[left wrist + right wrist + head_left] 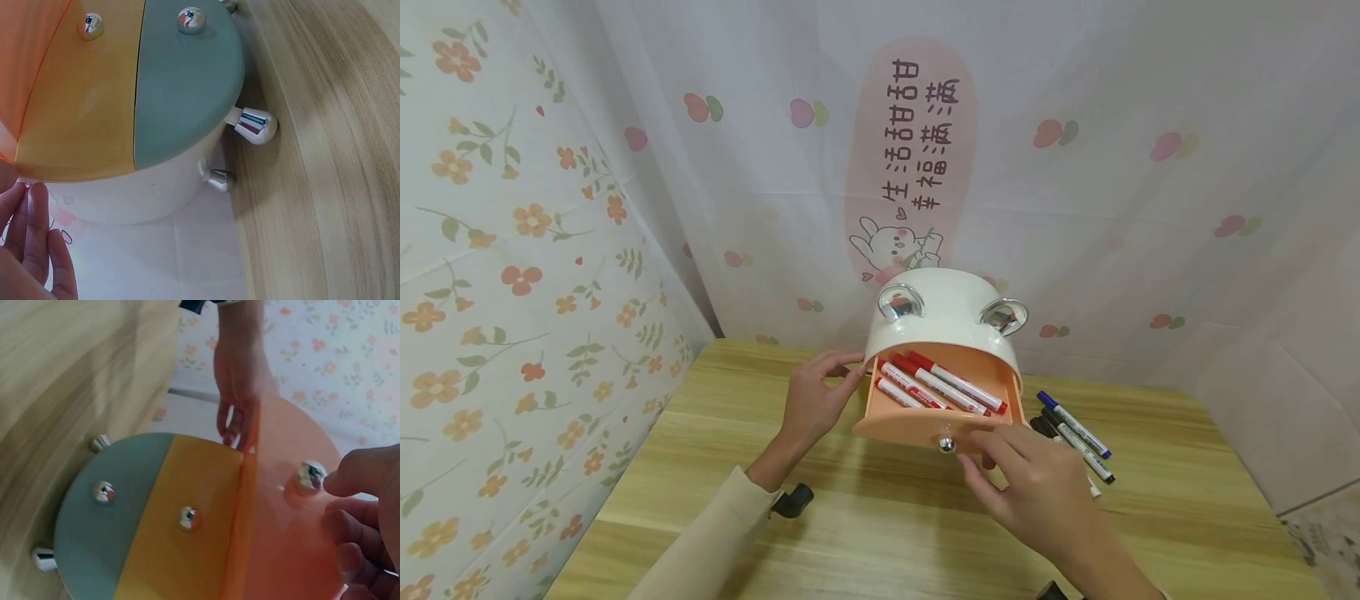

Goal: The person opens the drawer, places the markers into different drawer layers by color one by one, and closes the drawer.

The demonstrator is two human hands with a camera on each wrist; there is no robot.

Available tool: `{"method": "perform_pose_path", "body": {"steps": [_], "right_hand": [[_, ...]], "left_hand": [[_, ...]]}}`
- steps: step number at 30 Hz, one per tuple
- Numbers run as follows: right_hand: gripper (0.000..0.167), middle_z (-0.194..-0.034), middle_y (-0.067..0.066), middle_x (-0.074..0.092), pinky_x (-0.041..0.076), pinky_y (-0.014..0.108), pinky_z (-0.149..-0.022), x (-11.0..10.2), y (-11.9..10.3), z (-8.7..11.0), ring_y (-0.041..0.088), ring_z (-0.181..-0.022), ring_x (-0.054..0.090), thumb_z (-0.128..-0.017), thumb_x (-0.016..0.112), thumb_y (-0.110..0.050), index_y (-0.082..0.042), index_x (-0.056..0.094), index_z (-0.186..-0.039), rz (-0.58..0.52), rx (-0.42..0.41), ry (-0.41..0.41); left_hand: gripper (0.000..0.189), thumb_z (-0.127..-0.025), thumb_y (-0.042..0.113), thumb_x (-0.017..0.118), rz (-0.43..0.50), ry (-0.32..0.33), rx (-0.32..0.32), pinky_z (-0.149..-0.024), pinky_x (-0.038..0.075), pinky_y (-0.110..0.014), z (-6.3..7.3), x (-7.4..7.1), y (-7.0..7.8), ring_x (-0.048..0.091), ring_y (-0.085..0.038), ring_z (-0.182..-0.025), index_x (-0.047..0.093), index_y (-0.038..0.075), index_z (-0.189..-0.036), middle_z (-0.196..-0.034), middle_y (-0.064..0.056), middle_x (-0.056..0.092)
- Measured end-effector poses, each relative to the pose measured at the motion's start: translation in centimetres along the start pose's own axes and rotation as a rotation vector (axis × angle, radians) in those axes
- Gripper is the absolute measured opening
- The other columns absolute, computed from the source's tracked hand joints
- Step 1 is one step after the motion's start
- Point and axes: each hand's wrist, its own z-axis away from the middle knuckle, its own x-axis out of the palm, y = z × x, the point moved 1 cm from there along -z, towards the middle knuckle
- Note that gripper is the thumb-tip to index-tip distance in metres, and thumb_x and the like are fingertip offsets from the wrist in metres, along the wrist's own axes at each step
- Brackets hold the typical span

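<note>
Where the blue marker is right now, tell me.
In the head view, the blue marker lies on the wooden table, right of the open orange drawer and just beside a black marker.

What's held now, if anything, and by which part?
No clear hold: the right hand is beside the orange drawer knob, contact uncertain; the left hand is at the side of the white cabinet.

A yellowish wood-grain desk (700, 433) stands before a pale hanging cloth (1060, 233) printed with a pink oval (913, 150), dark Chinese characters (897, 132) and a cartoon rabbit (895, 244), with an orange-flowered white sheet (497, 333) hanging at the left.
</note>
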Motion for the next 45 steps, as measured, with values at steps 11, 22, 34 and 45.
{"method": "perform_pose_path", "body": {"steps": [11, 22, 34, 45], "right_hand": [[0.040, -0.075, -0.006, 0.068, 0.046, 0.023, -0.044, 1.4, -0.7, 0.6, 0.009, -0.060, 0.059, -0.112, 0.058, -0.035, -0.011, 0.078, -0.087, 0.081, 0.006, 0.026], [0.044, -0.074, -0.004, 0.067, 0.047, 0.026, -0.044, 1.8, -0.7, 0.3, 0.010, -0.060, 0.059, -0.112, 0.057, -0.037, -0.008, 0.078, -0.087, 0.093, 0.024, 0.027], [0.044, -0.070, -0.002, 0.064, 0.039, 0.023, -0.042, 2.8, 0.4, -0.3, 0.011, -0.056, 0.055, -0.112, 0.058, -0.036, -0.008, 0.077, -0.084, 0.088, 0.011, 0.073], [0.044, -0.073, 0.000, 0.066, 0.041, 0.027, -0.041, 3.8, 1.6, -1.0, 0.012, -0.057, 0.058, -0.111, 0.058, -0.037, -0.007, 0.079, -0.088, 0.090, 0.042, 0.088]], "left_hand": [[0.018, -0.096, 0.006, 0.086, 0.014, 0.003, 0.008, -0.079, 0.064, -0.045, 0.0, 0.0, -0.2, 0.079, -0.026, -0.086, 0.085, 0.003, -0.114, -0.107, -0.009, 0.081], [0.018, -0.097, 0.007, 0.086, 0.001, -0.004, -0.002, -0.081, 0.064, -0.049, 0.0, -0.1, -0.1, 0.079, -0.027, -0.088, 0.085, 0.003, -0.115, -0.108, -0.010, 0.081], [0.018, -0.097, 0.008, 0.085, 0.005, 0.000, -0.014, -0.082, 0.063, -0.044, 0.0, 0.0, -0.2, 0.079, -0.025, -0.087, 0.086, 0.004, -0.115, -0.109, -0.008, 0.081], [0.016, -0.102, 0.009, 0.079, 0.016, 0.005, -0.035, -0.084, 0.064, -0.046, 0.3, 0.0, 0.0, 0.078, -0.025, -0.094, 0.085, 0.004, -0.116, -0.108, -0.007, 0.081]]}}
